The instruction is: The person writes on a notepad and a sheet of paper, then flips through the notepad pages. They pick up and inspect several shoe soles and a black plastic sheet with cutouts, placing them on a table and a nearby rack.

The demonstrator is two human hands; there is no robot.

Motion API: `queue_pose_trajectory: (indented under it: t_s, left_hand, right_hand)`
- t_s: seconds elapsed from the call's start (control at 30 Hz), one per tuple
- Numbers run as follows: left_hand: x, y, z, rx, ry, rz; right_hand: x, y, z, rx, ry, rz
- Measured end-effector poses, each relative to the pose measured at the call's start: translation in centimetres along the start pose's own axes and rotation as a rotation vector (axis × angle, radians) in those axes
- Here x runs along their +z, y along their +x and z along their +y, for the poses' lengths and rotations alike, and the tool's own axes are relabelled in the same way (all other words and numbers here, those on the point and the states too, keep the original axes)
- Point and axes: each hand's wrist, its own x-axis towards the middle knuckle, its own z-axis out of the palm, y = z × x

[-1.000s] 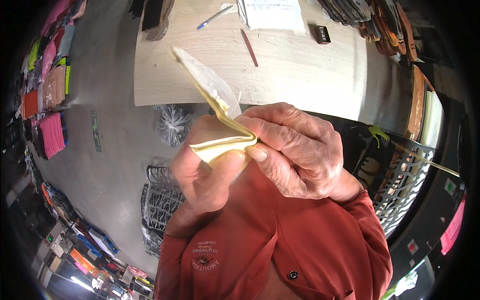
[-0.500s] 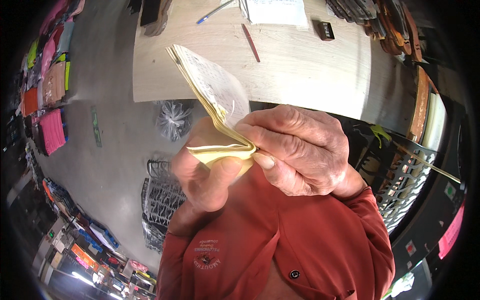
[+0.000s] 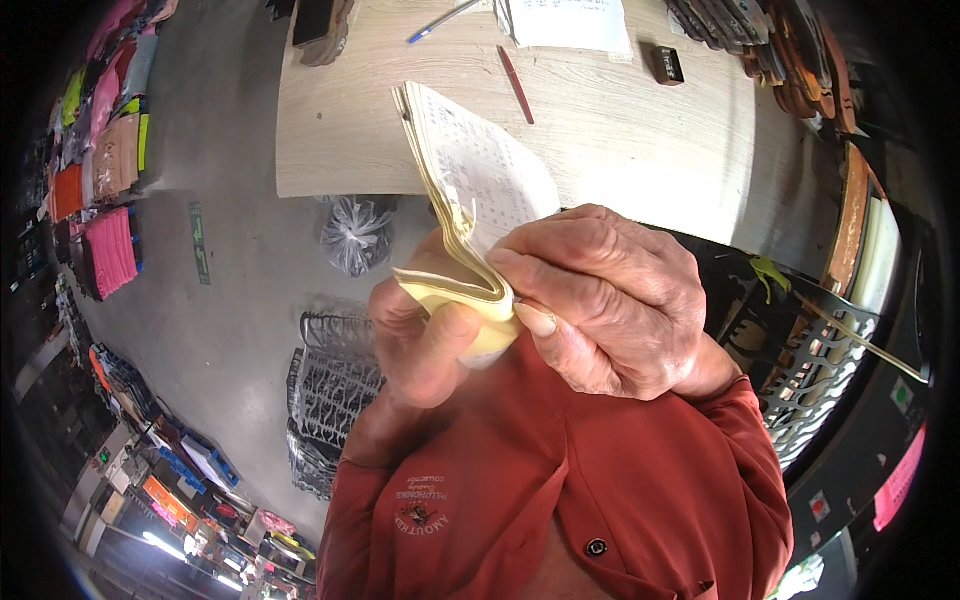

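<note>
A small pad of yellow and white paper sheets [image 3: 490, 170] is bent sharply between my two hands, in front of my chest. Handwriting covers its upright white page. My left hand [image 3: 425, 345] is closed on the lower folded part, its thumb pressing the yellow underside. The other fingers of that hand are partly hidden behind the sheets. My right hand [image 3: 610, 300] pinches the pad at the bend, thumb below and fingers above. A torn paper scrap sticks up near the fold.
Beyond my hands stands a pale wooden table [image 3: 350, 140] with a red pen [image 3: 516, 85], a blue pen [image 3: 440, 22], a white written sheet [image 3: 570, 22] and a small dark box [image 3: 668, 66]. Dark and brown flat pieces [image 3: 800, 60] lie far right. A clear plastic bag [image 3: 357, 237] rests on the floor.
Both hands and the pad have shifted slightly right in the view. The lower fold is tilted more, and the white page shows wider. My grip looks the same.
</note>
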Motion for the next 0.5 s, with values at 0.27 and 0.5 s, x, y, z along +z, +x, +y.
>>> queue_pose_trajectory:
  t_s: [0.27,0.5]
  left_hand:
    - [0.55,0.23,-0.06,0.019,0.005,0.016]
    - [0.68,0.55,-0.05,0.038,0.058,0.051]
  right_hand:
    - [-0.13,0.54,-0.61,-0.022,-0.133,-0.01]
    - [0.57,0.6,-0.69,0.015,-0.167,0.068]
